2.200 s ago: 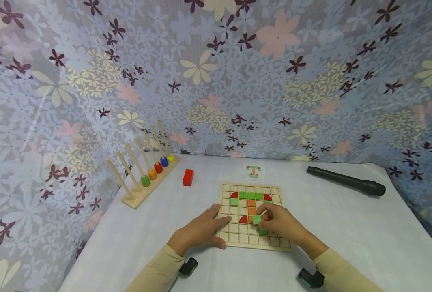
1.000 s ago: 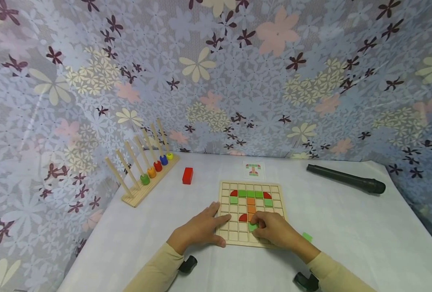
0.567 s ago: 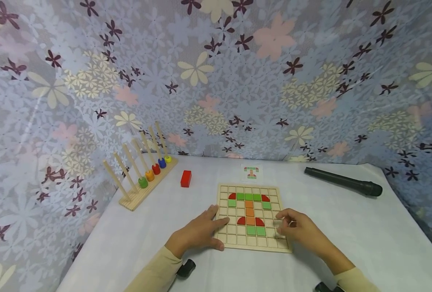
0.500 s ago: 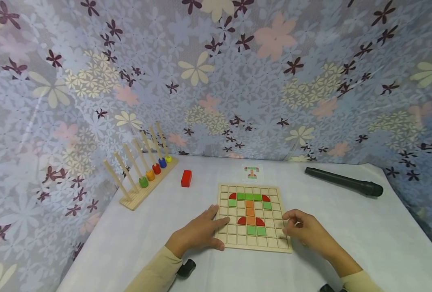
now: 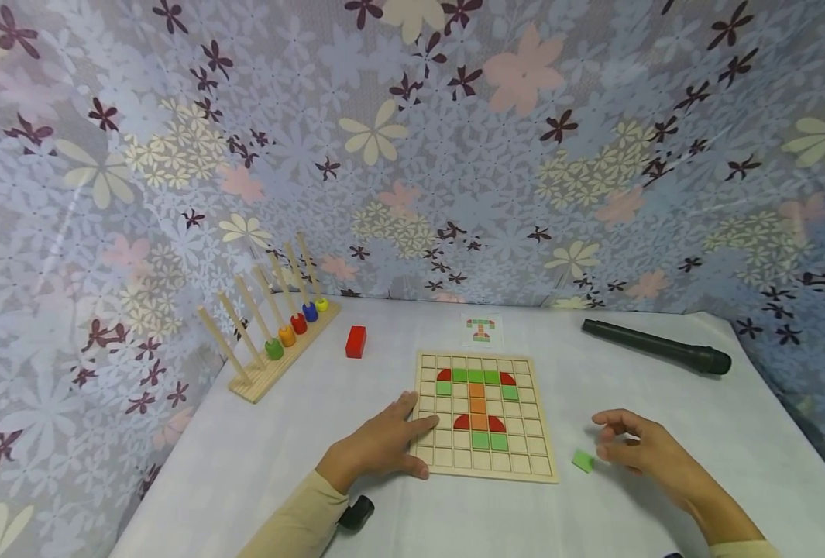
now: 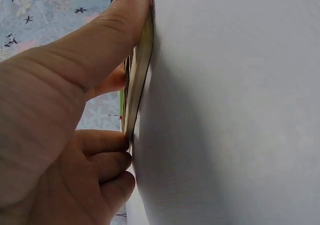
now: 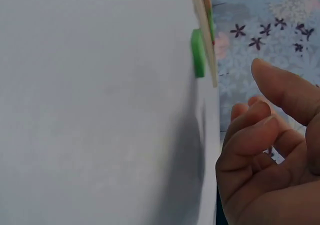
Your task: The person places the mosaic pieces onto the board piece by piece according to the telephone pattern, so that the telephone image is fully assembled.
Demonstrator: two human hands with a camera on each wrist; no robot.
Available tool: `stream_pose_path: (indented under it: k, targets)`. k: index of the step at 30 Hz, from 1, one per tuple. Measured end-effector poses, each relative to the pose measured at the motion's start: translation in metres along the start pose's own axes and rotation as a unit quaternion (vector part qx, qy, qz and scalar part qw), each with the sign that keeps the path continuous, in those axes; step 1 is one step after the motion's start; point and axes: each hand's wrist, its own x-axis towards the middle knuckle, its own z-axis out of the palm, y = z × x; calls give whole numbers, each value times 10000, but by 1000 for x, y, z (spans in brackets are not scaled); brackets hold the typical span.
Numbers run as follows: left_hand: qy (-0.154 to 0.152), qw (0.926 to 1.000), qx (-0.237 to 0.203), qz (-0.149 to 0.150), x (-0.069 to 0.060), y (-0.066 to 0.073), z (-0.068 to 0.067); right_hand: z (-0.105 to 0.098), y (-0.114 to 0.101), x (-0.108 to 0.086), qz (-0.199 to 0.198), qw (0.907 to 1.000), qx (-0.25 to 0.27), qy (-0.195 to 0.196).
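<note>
My left hand [image 5: 377, 442] rests at the left edge of a wooden grid board [image 5: 457, 460], fingers spread, one fingertip lying on the grid. In the left wrist view, thumb and fingertips touch the board's side [image 6: 142, 75]. On the board, red quarter-round tiles [image 5: 497, 424], orange square tiles [image 5: 478, 405] and green square tiles [image 5: 499, 442] form a T-like figure. A loose green square tile [image 5: 582, 461] lies on the table right of the board. My right hand [image 5: 652, 453] hovers just right of that tile, fingers loosely bent, holding nothing.
Behind the board lies a pattern card [image 5: 482, 330]. A red block [image 5: 356, 341] and a wooden peg rack [image 5: 283, 356] with coloured rings stand to the left. A black microphone [image 5: 656, 346] lies at the back right. Floral cloth [image 5: 412, 155] hangs behind the white-covered table [image 5: 454, 519].
My right hand put a green tile on the board's lower rows, let go, and moved right past the loose green tile. My left hand stays at the board's edge.
</note>
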Motion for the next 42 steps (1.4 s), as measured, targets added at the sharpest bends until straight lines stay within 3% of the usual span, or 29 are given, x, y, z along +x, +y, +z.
stream_pose_path:
  k: [4, 10, 19, 23, 36, 42]
  targets:
    - [-11, 10000, 7, 34, 0, 0, 0, -2, 5, 2, 92, 9999, -56, -11]
    - [-16, 10000, -28, 68, 1, -2, 0, 3, 7, 5, 53, 9992, -195, -335]
    - [-24, 10000, -62, 29, 2, -4, 2, 14, 3, 3, -494, 9952, -691, -487]
    - [-35, 9999, -94, 9, 2, -4, 2, 17, 0, 3, -563, 9924, -993, -455]
    - [-23, 9999, -103, 52, 1, -4, 2, 19, -2, -1, -1145, 9754, -1802, -546]
    - [-43, 9999, -107, 54, 0, -3, 1, 19, -1, -1, -1240, 9766, -1614, -697]
